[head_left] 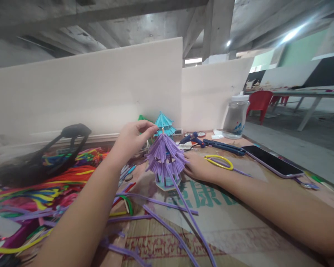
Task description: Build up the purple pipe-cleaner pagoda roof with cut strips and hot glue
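A purple model pagoda (167, 155) made of pipe cleaners stands upright on the table, with two roof tiers and a pale base. One long purple pipe cleaner (187, 207) trails from its front toward me. At the peak, my left hand (135, 139) has thumb and fingers pinched together; whatever is between them is too small to make out. My right hand (196, 167) lies low against the pagoda's right side, fingers curled and partly hidden by the roof. Behind the peak is a turquoise model pagoda (164, 122), and part of a green one (141, 117) shows.
Loose purple pipe cleaners (167, 230) lie in front. Colourful bundles (52, 185) and a black strapped item (30, 168) fill the left. A glue gun (193, 139), dark-blue tool (224, 146), yellow-handled scissors (219, 162), phone (272, 161) and clear bottle (235, 118) are right.
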Demonstrator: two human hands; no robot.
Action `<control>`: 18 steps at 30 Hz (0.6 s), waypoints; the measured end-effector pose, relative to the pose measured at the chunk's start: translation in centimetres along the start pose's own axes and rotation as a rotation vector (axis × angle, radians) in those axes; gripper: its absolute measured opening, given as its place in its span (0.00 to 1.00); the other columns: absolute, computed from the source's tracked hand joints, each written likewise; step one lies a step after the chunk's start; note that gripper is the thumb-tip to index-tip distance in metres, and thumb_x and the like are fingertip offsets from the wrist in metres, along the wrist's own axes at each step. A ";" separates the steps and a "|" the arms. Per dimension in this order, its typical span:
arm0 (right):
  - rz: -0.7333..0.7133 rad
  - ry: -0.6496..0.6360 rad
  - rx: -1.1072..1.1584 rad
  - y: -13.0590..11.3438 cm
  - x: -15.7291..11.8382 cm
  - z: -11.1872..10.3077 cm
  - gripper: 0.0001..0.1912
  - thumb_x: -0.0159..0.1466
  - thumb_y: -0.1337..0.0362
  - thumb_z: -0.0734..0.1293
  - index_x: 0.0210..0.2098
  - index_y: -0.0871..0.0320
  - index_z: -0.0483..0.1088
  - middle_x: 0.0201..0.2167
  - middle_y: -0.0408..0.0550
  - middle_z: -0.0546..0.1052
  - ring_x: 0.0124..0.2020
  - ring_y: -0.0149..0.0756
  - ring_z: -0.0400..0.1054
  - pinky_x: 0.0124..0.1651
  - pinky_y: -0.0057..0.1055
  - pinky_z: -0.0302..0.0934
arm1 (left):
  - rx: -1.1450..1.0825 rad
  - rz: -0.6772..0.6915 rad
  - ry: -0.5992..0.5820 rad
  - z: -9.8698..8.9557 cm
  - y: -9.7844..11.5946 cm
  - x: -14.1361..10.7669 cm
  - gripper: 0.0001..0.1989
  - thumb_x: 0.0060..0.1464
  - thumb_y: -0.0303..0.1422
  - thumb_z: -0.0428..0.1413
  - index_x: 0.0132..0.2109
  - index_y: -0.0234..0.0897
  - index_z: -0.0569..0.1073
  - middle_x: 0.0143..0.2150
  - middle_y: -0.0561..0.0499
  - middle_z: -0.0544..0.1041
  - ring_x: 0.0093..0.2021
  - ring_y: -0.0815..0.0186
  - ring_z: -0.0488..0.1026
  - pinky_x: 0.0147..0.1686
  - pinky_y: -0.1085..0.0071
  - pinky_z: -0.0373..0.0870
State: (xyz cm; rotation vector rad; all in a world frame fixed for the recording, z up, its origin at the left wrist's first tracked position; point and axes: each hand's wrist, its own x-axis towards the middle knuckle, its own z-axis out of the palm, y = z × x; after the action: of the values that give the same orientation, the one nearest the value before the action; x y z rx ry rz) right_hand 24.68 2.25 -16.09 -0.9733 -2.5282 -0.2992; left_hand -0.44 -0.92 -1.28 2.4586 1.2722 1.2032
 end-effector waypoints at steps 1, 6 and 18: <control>0.001 -0.002 -0.004 0.0 0.0 0.0 0.11 0.67 0.66 0.61 0.45 0.62 0.71 0.41 0.57 0.73 0.43 0.42 0.65 0.47 0.39 0.58 | -0.001 -0.019 -0.006 -0.2 0.0 0.0 0.15 0.60 0.43 0.54 0.38 0.35 0.78 0.35 0.50 0.81 0.36 0.63 0.75 0.39 0.70 0.69; 0.006 -0.009 -0.014 -0.2 0.0 -0.1 0.11 0.67 0.66 0.61 0.46 0.62 0.70 0.41 0.57 0.74 0.43 0.43 0.65 0.46 0.39 0.58 | -0.034 -0.031 -0.125 -0.5 0.0 -0.1 0.15 0.55 0.43 0.59 0.42 0.37 0.78 0.40 0.49 0.81 0.40 0.62 0.77 0.41 0.68 0.70; 0.019 -0.040 -0.036 -0.4 0.2 -0.5 0.11 0.67 0.66 0.61 0.44 0.62 0.71 0.41 0.57 0.74 0.42 0.43 0.66 0.45 0.39 0.58 | 0.291 0.187 -0.024 0.9 0.7 -0.6 0.12 0.60 0.41 0.54 0.40 0.38 0.76 0.40 0.48 0.80 0.41 0.60 0.75 0.41 0.65 0.67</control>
State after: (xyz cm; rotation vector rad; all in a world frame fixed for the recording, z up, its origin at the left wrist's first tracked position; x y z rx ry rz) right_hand 24.43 1.84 -15.57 -1.0262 -2.5564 -0.3236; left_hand 0.45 -1.61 -1.88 2.8458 1.3184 1.0902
